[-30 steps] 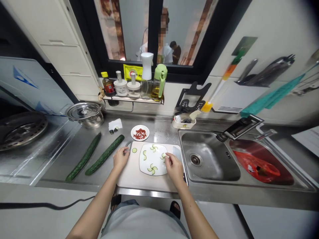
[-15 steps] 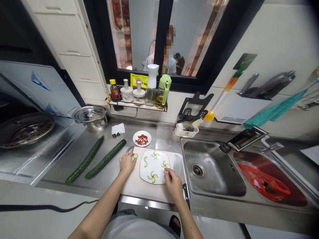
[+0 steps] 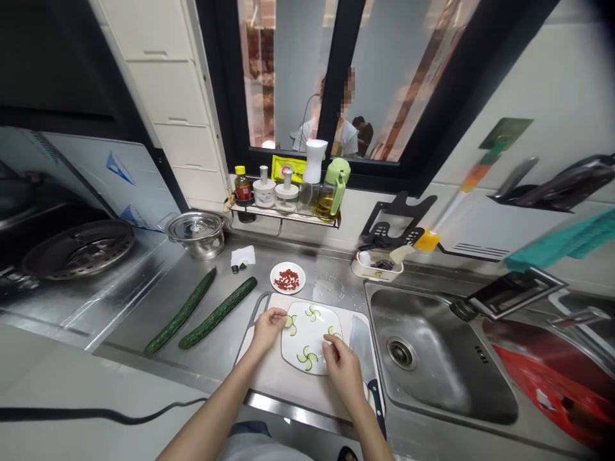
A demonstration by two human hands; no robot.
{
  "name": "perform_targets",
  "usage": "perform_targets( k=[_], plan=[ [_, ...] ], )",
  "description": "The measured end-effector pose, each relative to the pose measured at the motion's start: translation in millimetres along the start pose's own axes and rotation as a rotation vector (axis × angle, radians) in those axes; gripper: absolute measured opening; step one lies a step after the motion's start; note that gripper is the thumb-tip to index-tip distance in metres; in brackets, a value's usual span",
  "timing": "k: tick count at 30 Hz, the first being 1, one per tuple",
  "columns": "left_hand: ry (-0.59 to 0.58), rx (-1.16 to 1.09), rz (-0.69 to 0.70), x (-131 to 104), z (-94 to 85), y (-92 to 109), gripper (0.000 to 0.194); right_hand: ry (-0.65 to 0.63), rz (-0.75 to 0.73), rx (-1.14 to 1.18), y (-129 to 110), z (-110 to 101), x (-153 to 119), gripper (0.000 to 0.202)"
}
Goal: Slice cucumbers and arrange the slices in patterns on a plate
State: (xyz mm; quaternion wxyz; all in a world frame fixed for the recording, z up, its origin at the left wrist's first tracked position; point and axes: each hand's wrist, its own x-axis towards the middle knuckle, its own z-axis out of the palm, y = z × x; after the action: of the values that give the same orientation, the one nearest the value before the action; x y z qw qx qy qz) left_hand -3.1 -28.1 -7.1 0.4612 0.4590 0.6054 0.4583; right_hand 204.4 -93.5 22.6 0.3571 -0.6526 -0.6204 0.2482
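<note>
A white squarish plate point(image 3: 307, 325) lies on a pale cutting board point(image 3: 288, 379), with thin cucumber slices point(image 3: 307, 358) laid on it in curved, pinwheel-like groups. My left hand point(image 3: 268, 331) is at the plate's left edge, thumb and fingers pinched on a small cucumber slice point(image 3: 287, 321). Over the plate's right edge, my right hand point(image 3: 343, 365) is curled beside the right-hand slices point(image 3: 335, 333); its fingertips are close together, and I cannot see what they hold. A kitchen knife point(image 3: 362, 346) lies on the board to the right of the plate.
Two whole cucumbers point(image 3: 218, 312) lie left of the board. Behind it is a small dish point(image 3: 287, 278) of red pieces. A lidded pot point(image 3: 196, 234) stands at back left, a condiment rack point(image 3: 288, 212) hangs below the window, and a sink point(image 3: 442, 358) is on the right.
My left hand has moved from the board to the plate's left edge with a cucumber slice. My right hand stays by the right-hand slices. The whole view has shifted.
</note>
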Motion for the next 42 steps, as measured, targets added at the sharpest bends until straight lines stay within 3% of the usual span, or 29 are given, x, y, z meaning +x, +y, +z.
perform_targets(
  k=[5,9,17,21,25,29,35,42],
  plan=[
    [-0.260,-0.053,0.099,-43,13.5,28,0.020,-0.137,-0.056,0.166,-23,8,8,0.037],
    [-0.267,-0.094,0.072,-58,17.5,39,0.021,-0.220,-0.075,0.237,-33,12,9,0.032],
    [-0.292,-0.269,-0.040,-59,16.9,44,0.034,-0.244,-0.054,0.309,-29,11,10,0.031],
    [-0.355,-0.325,-0.200,-63,14.1,48,0.045,-0.207,-0.050,0.328,-31,10,12,0.031],
    [-0.467,-0.467,-0.514,-65,12.5,42,0.054,-0.205,-0.062,0.335,-35,8,13,0.031],
    [-0.561,-0.656,-0.711,-64,14.0,34,0.042,-0.223,-0.085,0.321,-38,6,12,0.031],
    [-0.558,-0.756,-0.626,-62,12.5,33,0.026,-0.252,-0.136,0.278,-37,3,10,0.033],
    [-0.472,-0.697,-0.562,-59,8.2,32,0.044,-0.226,-0.164,0.241,-36,3,12,0.030]
  ],
)
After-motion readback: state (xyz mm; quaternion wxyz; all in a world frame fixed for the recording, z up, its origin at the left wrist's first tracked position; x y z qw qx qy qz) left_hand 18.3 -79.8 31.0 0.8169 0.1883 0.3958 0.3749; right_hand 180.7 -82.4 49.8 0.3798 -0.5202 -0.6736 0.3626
